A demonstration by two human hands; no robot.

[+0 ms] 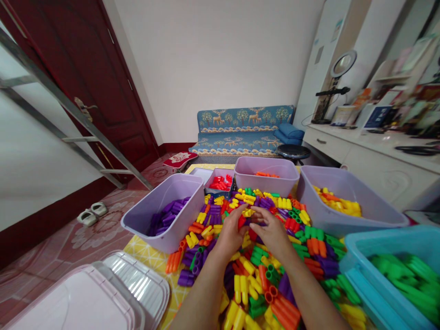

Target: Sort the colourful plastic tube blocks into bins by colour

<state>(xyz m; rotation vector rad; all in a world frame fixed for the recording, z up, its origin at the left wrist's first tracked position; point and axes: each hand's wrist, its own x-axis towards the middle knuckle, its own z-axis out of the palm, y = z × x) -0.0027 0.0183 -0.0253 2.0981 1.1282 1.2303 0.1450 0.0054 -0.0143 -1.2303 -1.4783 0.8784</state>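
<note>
My left hand and my right hand meet over a heap of bullet-shaped plastic toy blocks. Between their fingertips is a small yellow toy block, and the fingers of both hands curl in around it. Red pieces show just under the fingers; whether they are held or lie in the heap, I cannot tell. Around my wrists the heap mixes yellow, orange, green, purple and red blocks, many joined in rows, such as the orange row and the yellow pair.
A lilac bin at left has purple blocks. Behind stand a small box of red ones and a lilac bin with orange ones. At right are a lilac bin of yellow blocks and a blue bin of green. Lids lie front left.
</note>
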